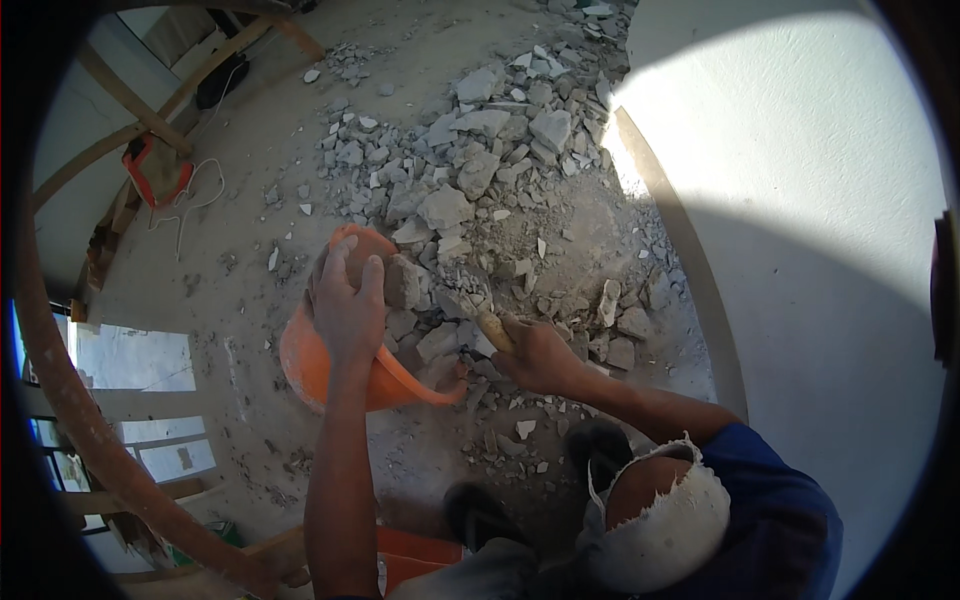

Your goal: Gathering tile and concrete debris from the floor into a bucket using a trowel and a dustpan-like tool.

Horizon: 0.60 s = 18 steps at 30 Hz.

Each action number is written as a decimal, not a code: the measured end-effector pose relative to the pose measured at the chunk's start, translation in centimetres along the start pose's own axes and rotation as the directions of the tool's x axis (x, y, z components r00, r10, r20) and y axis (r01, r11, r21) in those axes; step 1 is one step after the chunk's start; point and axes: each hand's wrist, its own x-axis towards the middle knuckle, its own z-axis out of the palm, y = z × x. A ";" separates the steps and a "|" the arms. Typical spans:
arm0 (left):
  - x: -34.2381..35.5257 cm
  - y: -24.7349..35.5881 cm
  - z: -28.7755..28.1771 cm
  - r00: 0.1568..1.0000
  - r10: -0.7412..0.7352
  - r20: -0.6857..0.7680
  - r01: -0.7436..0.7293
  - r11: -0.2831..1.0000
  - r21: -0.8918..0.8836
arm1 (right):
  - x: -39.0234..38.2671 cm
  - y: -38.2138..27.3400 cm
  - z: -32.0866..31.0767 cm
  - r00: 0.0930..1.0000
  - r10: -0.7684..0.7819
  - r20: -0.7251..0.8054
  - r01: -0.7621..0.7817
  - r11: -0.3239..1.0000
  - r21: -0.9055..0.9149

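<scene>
An orange bucket (308,362) lies tipped on the floor, its mouth facing the rubble, with broken pieces inside. My left hand (348,300) grips its upper rim, fingers bent over the edge; part of the rim is hidden under the hand. Just beyond the thumb is a grey chunk of rubble (406,283) at the mouth. In my right hand (540,357) is a trowel (493,330), held by its wooden handle. Loose grit and small fragments cover its blade, which points toward the bucket's opening.
A long rubble heap (478,172) stretches away along the white wall (800,180) on the right. Curved wooden poles (75,370) stand at the left, near an orange-rimmed object (150,180) and a white cord (183,215). Another orange container (415,558) sits by my feet.
</scene>
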 end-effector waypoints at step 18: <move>0.2 0.3 -0.3 1.000 0.002 0.012 -0.003 1.000 0.021 | 5.5 5.9 -2.4 0.990 0.107 -0.096 -0.123 0.976 -0.178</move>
